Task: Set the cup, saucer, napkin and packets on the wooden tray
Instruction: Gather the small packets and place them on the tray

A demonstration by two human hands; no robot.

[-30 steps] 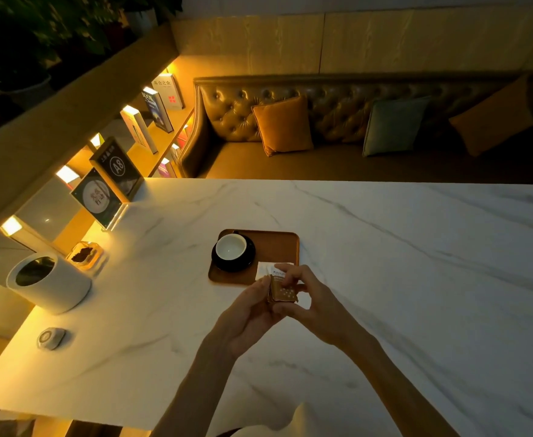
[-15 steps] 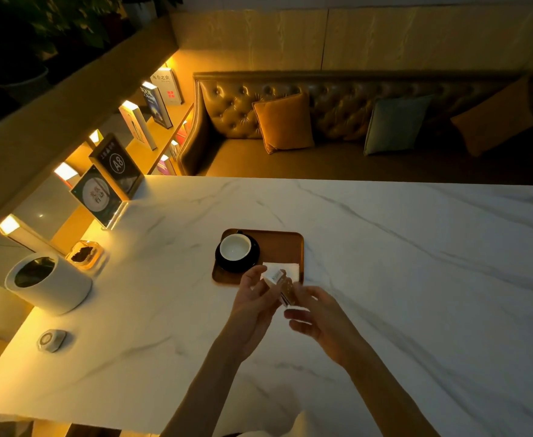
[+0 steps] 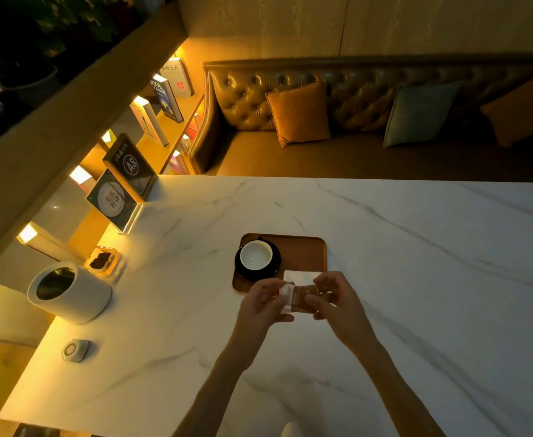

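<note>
Packets (image 3: 303,298) pinched between my left hand (image 3: 266,301) and right hand (image 3: 337,302), raised just off tray's near edge; white one left, brown one right. Cup (image 3: 256,255) on saucer (image 3: 243,272), seated at left end of wooden tray (image 3: 306,250). Napkin (image 3: 299,275) on tray's near right corner. Judged remaining: packets only. Tray's far right bare. Surface (image 3: 416,247) right of tray open; canister (image 3: 69,291) well left of tray.

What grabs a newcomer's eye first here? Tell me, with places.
Both hands, left hand and right hand, hold packets above the wooden tray's near edge. On it, a white cup sits on a black saucer at left, a napkin at front right.
</note>
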